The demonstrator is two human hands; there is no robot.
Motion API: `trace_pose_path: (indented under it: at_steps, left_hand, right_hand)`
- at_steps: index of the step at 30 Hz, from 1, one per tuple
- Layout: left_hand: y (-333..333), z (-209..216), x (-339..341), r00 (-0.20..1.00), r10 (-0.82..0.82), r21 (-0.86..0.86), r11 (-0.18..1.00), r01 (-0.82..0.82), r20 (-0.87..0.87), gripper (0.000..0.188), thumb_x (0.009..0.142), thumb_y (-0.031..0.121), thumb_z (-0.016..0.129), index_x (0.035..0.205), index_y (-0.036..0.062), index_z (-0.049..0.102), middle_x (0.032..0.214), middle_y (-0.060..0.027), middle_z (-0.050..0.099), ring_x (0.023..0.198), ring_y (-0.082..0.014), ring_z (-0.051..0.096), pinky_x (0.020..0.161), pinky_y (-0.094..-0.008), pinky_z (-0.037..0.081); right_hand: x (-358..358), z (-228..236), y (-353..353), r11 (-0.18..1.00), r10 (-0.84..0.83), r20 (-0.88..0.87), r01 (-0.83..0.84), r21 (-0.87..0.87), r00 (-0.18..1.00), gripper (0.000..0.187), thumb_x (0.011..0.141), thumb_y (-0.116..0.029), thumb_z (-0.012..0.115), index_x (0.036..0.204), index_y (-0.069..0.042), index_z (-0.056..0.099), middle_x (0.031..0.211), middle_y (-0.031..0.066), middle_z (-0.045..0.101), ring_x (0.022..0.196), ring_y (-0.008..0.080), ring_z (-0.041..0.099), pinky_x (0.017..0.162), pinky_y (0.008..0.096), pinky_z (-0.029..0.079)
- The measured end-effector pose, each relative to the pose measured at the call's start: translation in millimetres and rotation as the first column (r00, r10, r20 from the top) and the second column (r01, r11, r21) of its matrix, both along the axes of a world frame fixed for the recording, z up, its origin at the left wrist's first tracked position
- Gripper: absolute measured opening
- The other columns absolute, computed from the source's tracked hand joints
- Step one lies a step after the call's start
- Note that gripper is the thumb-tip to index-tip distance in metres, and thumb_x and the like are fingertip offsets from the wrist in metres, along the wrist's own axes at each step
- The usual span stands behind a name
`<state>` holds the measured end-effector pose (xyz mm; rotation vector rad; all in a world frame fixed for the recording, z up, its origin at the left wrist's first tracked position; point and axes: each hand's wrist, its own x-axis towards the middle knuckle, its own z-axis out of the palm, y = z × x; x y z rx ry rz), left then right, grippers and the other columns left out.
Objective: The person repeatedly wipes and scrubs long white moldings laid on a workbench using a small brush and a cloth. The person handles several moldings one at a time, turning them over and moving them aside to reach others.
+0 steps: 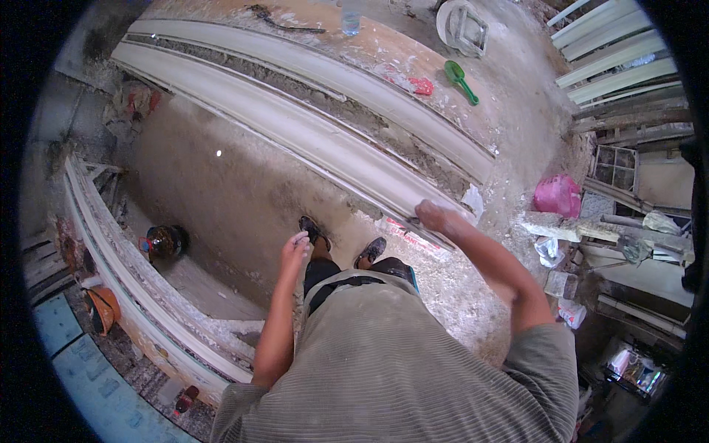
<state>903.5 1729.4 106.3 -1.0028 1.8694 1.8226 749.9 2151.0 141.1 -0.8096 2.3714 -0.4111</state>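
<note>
A long white moulding (pixel 310 125) with lengthwise ridges runs across the bench, from the far left to the near right. My right hand (pixel 441 218) is at its right end, fingers curled over the near edge. Hanging in front of my body, my left hand (pixel 294 249) is closed in a pinch; a small dark bit shows at the fingertips, too small to name. Behind the first moulding lies a second long white moulding (pixel 347 74), with a rough grey strip between them.
On the bench's far side are a green scoop (pixel 459 80), a red cloth-like piece (pixel 421 86) and a clear bottle (pixel 350 21). A pink bucket (pixel 557 196) stands to the right. At left are another long white profile (pixel 140 292), a dark round pot (pixel 166 242) and an orange bowl (pixel 103 308).
</note>
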Motion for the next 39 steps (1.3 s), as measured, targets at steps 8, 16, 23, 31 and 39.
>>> trace_pose_path:
  at_steps: [8, 16, 23, 31, 39]
  left_hand:
    - [-69, -5, 20, 0.991, 0.114, 0.068, 0.992, -0.109, -0.072, 0.033, 0.094, 0.024, 0.060, 0.124, 0.0109, 0.062, 0.107, -0.0018, 0.066, 0.090, -0.0091, 0.058, 0.076, -0.0247, 0.047]
    - [-87, -12, 53, 0.945, 0.323, 0.071, 0.943, -0.326, 0.060, 0.034, 0.092, 0.021, 0.061, 0.123, 0.0096, 0.062, 0.105, -0.0013, 0.066, 0.082, -0.0098, 0.059, 0.073, -0.0243, 0.047]
    - [-28, -6, 3, 0.999, 0.018, -0.007, 1.000, -0.018, -0.046, 0.030, 0.092, 0.022, 0.061, 0.119, 0.0093, 0.065, 0.107, -0.0018, 0.067, 0.084, -0.0118, 0.061, 0.074, -0.0269, 0.048]
    - [33, -4, -20, 0.850, -0.507, -0.242, 0.850, 0.467, -0.141, 0.029, 0.094, 0.021, 0.060, 0.118, 0.0044, 0.064, 0.106, -0.0081, 0.067, 0.092, -0.0194, 0.063, 0.083, -0.0329, 0.050]
    - [-48, -35, 21, 0.984, -0.148, -0.057, 0.988, 0.143, -0.103, 0.032, 0.095, 0.022, 0.059, 0.123, 0.0053, 0.061, 0.112, -0.0069, 0.066, 0.095, -0.0171, 0.062, 0.087, -0.0319, 0.048]
  right_hand:
    - [43, 36, 55, 0.971, -0.223, 0.255, 0.237, -0.023, 0.941, 0.046, 0.083, -0.011, 0.062, 0.128, -0.008, 0.052, 0.112, 0.0200, 0.057, 0.108, 0.0379, 0.054, 0.094, 0.0465, 0.045]
    - [127, 67, 129, 0.981, -0.193, -0.023, 0.193, 0.018, 0.981, 0.044, 0.085, -0.001, 0.056, 0.127, -0.014, 0.058, 0.112, 0.0138, 0.058, 0.103, 0.0297, 0.059, 0.078, 0.0363, 0.054]
    - [29, 8, -19, 0.935, 0.056, -0.281, -0.150, -0.323, 0.958, 0.059, 0.084, -0.002, 0.054, 0.142, -0.015, 0.047, 0.127, 0.0194, 0.056, 0.110, 0.0370, 0.055, 0.094, 0.0442, 0.047]
    - [-89, -27, -218, 0.825, -0.467, 0.474, 0.561, -0.070, 0.746, 0.034, 0.091, -0.015, 0.056, 0.120, 0.002, 0.055, 0.113, 0.0290, 0.060, 0.106, 0.0415, 0.058, 0.091, 0.0502, 0.045]
    - [20, 29, -33, 0.959, -0.113, 0.194, 0.158, -0.235, 0.974, 0.054, 0.085, -0.013, 0.065, 0.138, -0.016, 0.053, 0.109, 0.0163, 0.063, 0.100, 0.0328, 0.059, 0.087, 0.0402, 0.051]
